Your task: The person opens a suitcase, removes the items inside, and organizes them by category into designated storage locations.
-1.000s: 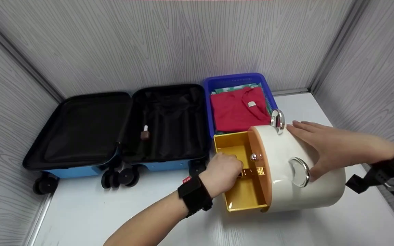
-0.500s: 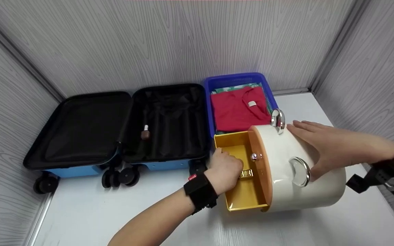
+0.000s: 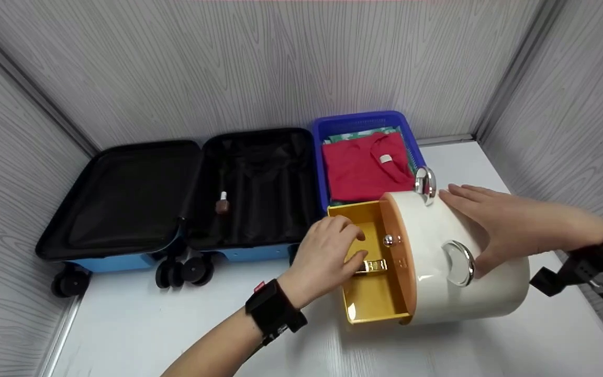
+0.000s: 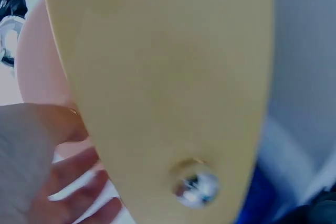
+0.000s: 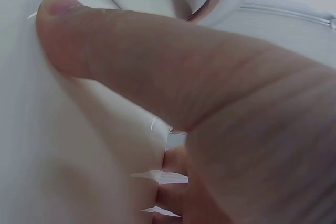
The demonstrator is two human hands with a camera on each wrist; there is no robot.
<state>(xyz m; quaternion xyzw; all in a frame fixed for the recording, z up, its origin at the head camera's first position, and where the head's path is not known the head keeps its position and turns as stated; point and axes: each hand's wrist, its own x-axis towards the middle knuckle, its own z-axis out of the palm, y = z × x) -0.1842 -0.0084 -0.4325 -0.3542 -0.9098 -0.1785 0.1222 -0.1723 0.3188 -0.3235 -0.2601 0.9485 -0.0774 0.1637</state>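
My left hand is over the pulled-out yellow drawer, thumb and fingers apart. A gold-coloured metal band, perhaps a watch, lies in the drawer beside my thumb tip; its left end is hidden. The drawer belongs to a white rounded storage box with an orange front edge and chrome handles. My right hand rests on top of that box, fingers spread; in the right wrist view its thumb lies straight against the white surface. In the left wrist view, the drawer front with a chrome knob fills the middle.
An open blue suitcase with black lining stands on the left. Inside its right half lies a small brown bottle with a white cap. A blue basket with a folded red garment stands behind the drawer. Grey panels enclose the table.
My left hand has gone from curled fingers inside the drawer to loosened, parted fingers, shifting slightly left. More of the gold band's left part shows. My right hand and the box have stayed put.
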